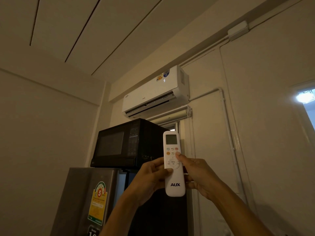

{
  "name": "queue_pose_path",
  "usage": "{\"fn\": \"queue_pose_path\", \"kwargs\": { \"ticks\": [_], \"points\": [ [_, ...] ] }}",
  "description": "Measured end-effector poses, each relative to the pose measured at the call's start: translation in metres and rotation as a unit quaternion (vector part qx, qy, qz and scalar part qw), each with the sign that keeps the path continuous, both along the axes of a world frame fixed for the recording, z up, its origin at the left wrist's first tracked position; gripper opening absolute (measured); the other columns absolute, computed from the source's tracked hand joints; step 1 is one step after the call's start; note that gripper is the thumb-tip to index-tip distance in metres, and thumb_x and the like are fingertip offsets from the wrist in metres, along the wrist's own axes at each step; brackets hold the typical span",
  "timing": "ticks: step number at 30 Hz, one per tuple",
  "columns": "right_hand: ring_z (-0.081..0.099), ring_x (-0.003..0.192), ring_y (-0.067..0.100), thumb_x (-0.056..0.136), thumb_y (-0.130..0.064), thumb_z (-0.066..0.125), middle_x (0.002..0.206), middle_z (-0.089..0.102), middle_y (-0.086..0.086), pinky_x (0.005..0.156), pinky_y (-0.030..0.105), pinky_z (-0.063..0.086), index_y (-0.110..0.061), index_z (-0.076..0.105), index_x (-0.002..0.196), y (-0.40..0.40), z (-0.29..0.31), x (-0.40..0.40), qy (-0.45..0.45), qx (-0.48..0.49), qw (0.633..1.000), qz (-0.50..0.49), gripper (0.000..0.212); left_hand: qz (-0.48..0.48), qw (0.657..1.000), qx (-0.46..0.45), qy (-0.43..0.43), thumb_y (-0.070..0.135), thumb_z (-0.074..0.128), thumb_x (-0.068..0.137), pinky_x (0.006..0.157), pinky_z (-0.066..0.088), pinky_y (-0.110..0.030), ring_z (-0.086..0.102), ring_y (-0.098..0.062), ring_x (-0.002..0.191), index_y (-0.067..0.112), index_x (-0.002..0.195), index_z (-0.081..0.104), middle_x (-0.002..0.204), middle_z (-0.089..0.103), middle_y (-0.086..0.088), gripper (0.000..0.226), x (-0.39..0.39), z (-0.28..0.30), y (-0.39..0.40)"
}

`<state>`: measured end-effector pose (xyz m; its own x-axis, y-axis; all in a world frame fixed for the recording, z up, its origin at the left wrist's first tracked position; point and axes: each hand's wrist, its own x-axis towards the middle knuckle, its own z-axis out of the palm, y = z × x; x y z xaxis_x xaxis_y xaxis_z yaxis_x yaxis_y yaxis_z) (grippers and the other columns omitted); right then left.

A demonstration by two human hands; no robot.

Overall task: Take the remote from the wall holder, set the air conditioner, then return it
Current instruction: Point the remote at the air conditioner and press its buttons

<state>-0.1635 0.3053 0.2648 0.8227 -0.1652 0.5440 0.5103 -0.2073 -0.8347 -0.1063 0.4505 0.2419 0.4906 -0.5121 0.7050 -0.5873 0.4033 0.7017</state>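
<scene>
A white AUX remote (173, 181) is held upright in the middle of the view, its small screen at the top. My left hand (151, 178) grips its left side, thumb lying across the body below the round menu pad. My right hand (197, 174) holds the right side, and its thumb tip rests on a button at the right edge of the button rows. High on the wall above hangs the white air conditioner (153, 94), its flap open and a lit digit showing on its front. The wall holder is not in view.
A black microwave (124, 143) sits on a grey fridge (88, 198) with an energy label, just left of my hands. Pipes and white conduit (228, 126) run down the right wall. A bright window (306, 99) shows at the far right.
</scene>
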Motion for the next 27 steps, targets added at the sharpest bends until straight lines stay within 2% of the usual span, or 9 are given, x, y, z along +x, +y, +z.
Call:
{"fn": "queue_pose_path", "kwargs": {
  "ticks": [5, 12, 16, 20, 27],
  "points": [
    [0.067, 0.073, 0.020, 0.086, -0.039, 0.055, 0.088, 0.067, 0.005, 0.056, 0.033, 0.055, -0.017, 0.060, 0.103, 0.002, -0.002, 0.001, 0.002, 0.003, 1.000, -0.001, 0.028, 0.000, 1.000, 0.003, 0.002, 0.000, 0.048, 0.089, 0.074, 0.060, -0.033, 0.069, -0.021, 0.100, 0.022, 0.113, 0.056, 0.100, 0.075, 0.000, 0.033, 0.000, -0.002, 0.001],
    [0.067, 0.076, 0.021, 0.086, -0.038, 0.054, 0.091, 0.067, 0.005, 0.061, 0.035, 0.056, -0.018, 0.060, 0.104, 0.001, -0.009, 0.002, -0.003, -0.005, 1.000, 0.013, 0.027, 0.004, 1.000, 0.003, 0.002, 0.001, 0.049, 0.089, 0.075, 0.060, -0.034, 0.069, -0.020, 0.099, 0.021, 0.113, 0.056, 0.098, 0.075, 0.002, 0.032, 0.001, -0.007, 0.003],
    [0.069, 0.083, 0.019, 0.090, -0.031, 0.052, 0.099, 0.067, 0.005, 0.059, 0.030, 0.057, -0.019, 0.057, 0.114, -0.003, -0.016, 0.001, -0.011, -0.032, 0.998, 0.060, 0.028, -0.002, 1.000, -0.001, 0.008, 0.001, 0.048, 0.090, 0.074, 0.060, -0.033, 0.068, -0.021, 0.100, 0.021, 0.114, 0.056, 0.100, 0.075, 0.001, 0.033, 0.003, -0.011, 0.005],
    [0.069, 0.090, 0.020, 0.090, -0.021, 0.052, 0.108, 0.067, 0.008, 0.068, 0.033, 0.060, -0.015, 0.053, 0.126, -0.012, -0.026, 0.003, -0.004, -0.052, 0.994, 0.091, 0.036, -0.005, 1.000, 0.008, 0.013, 0.002, 0.048, 0.089, 0.075, 0.059, -0.033, 0.068, -0.020, 0.101, 0.022, 0.114, 0.056, 0.101, 0.074, 0.002, 0.033, 0.005, -0.018, 0.005],
    [0.070, 0.096, 0.021, 0.086, -0.010, 0.057, 0.113, 0.067, 0.007, 0.072, 0.034, 0.060, -0.016, 0.054, 0.125, -0.029, -0.049, 0.006, 0.010, -0.069, 0.989, 0.131, 0.040, -0.019, 0.999, 0.030, 0.034, 0.003, 0.049, 0.089, 0.081, 0.059, -0.037, 0.066, -0.023, 0.105, 0.018, 0.122, 0.052, 0.109, 0.071, -0.003, 0.036, 0.008, -0.040, -0.001]
  ]
}}
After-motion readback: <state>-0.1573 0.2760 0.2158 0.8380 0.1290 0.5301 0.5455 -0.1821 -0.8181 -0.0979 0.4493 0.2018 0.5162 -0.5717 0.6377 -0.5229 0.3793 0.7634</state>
